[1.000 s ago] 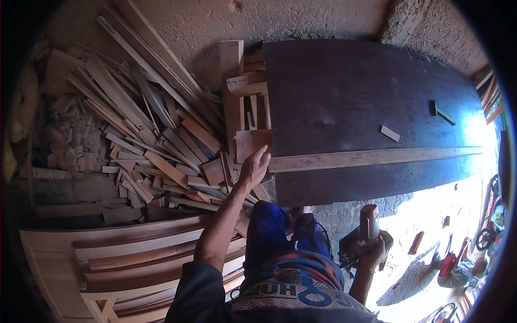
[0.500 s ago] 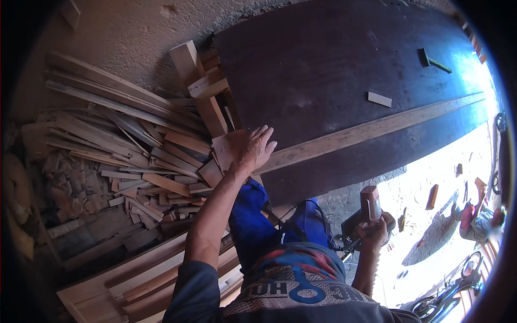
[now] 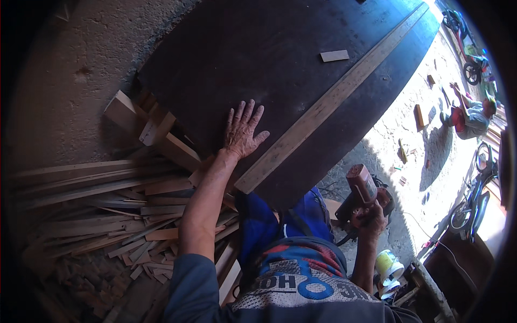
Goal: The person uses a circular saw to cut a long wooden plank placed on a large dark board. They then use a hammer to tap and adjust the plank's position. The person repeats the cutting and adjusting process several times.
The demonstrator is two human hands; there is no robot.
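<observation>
My left hand (image 3: 244, 133) lies flat on a large dark brown board (image 3: 215, 64), its fingers spread. Just right of it, a long narrow wooden strip (image 3: 318, 110) runs lengthwise along the board. At my right side, my right hand (image 3: 373, 218) grips the handle of a circular saw (image 3: 362, 184) with a reddish motor housing and a dark body. The saw is off the board, beside its near right edge; its blade is hidden. A small pale wood block (image 3: 334, 56) rests farther up on the board.
Wood strips (image 3: 107, 188) and offcuts (image 3: 81, 280) are heaped at the left. Thick wood blocks (image 3: 121, 110) stand by the board's left corner. On the sunlit ground at right, another person (image 3: 474, 116) sits near motorcycles (image 3: 474, 194). A pale bucket (image 3: 389, 265) stands at lower right.
My left hand has moved from the strip's near end onto the dark board, fingers now spread. The view has turned, and the saw remains in my right hand.
</observation>
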